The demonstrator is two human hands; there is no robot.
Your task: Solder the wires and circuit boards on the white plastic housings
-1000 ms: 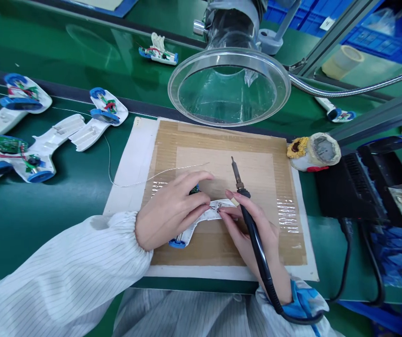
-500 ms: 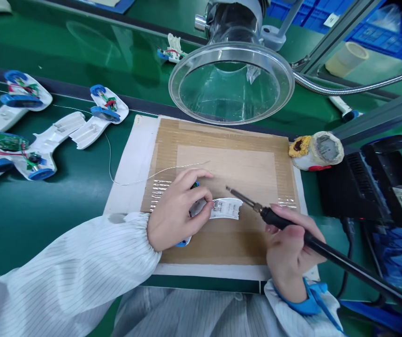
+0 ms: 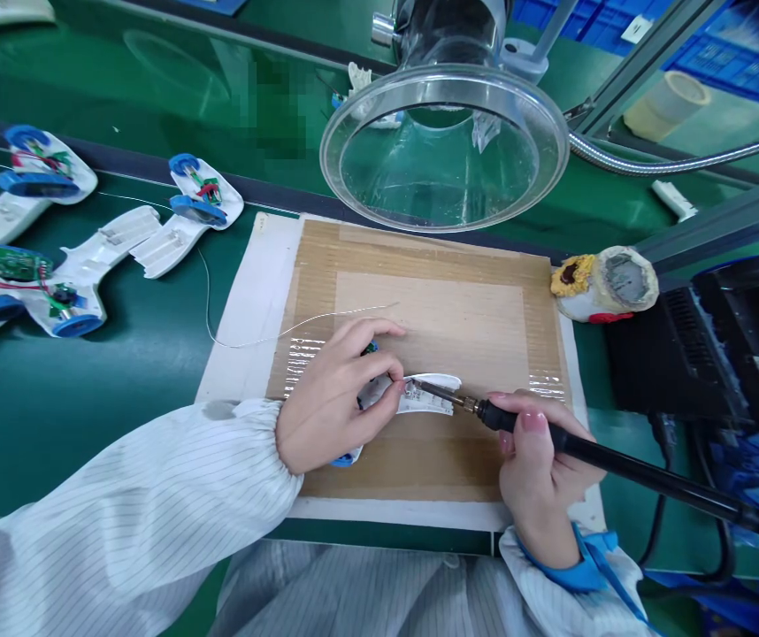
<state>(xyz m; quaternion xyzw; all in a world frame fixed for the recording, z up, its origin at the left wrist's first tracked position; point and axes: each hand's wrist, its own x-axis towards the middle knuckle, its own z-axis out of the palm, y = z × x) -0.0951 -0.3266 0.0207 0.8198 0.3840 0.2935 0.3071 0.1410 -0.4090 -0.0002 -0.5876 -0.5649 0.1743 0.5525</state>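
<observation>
My right hand (image 3: 545, 473) grips a black soldering iron (image 3: 578, 447) by its handle. The iron's tip reaches left over a white curved plastic housing (image 3: 429, 402), close to my left fingertips. My left hand (image 3: 343, 389) rests over the housing's left part, thumb and forefinger pinched together at its inner side. Whatever sits in that pinch is too small to make out. Blue and green bits of the piece peek out around the left hand, the rest hidden beneath it. A thin solder wire (image 3: 260, 343) runs from the left and ends above the left hand.
Underneath lies a cardboard mat (image 3: 412, 478). White housings with circuit boards and blue rims (image 3: 197, 212) lie at left. A round magnifier-like clear hood (image 3: 446, 221) hangs above. At right stand a pot with yellow sponge (image 3: 609, 283) and a black soldering station (image 3: 664, 345).
My right hand has brought the soldering iron left and down, from above the mat onto the white housing beside my left fingertips. My left hand stays in place.
</observation>
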